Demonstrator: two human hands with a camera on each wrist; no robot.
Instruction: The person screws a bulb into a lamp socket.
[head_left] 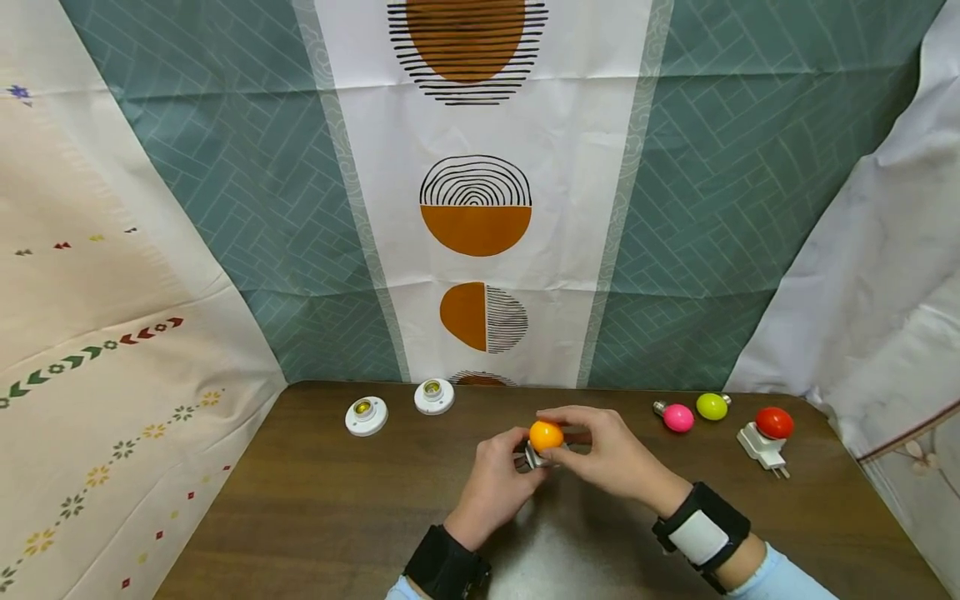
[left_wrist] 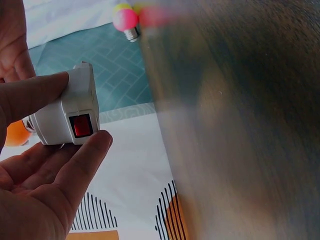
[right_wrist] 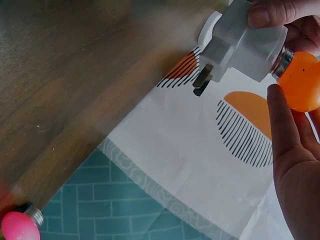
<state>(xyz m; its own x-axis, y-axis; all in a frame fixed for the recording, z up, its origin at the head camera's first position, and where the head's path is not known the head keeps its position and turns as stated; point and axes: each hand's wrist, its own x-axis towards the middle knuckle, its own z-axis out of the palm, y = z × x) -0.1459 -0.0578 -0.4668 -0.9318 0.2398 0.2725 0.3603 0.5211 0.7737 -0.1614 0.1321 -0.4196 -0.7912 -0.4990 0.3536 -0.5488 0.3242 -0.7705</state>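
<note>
While your left hand pinches the white plug socket above the tabletop, nearest its far edge, your right hand holds the orange bulb atop it, metal base partly showing at the socket's mouth, long axes roughly aligned.

In the head view, the left hand and right hand cover much of the adapter, and both sleeves run off the bottom edge. The left wrist view leaves the orange bulb mostly hidden behind the left hand, the yellow bulb largely behind the pink bulb, and the red bulb blurred. In the right wrist view, frame edges cut the orange and pink bulbs, and how deep the orange one's thread sits is hidden.
</note>
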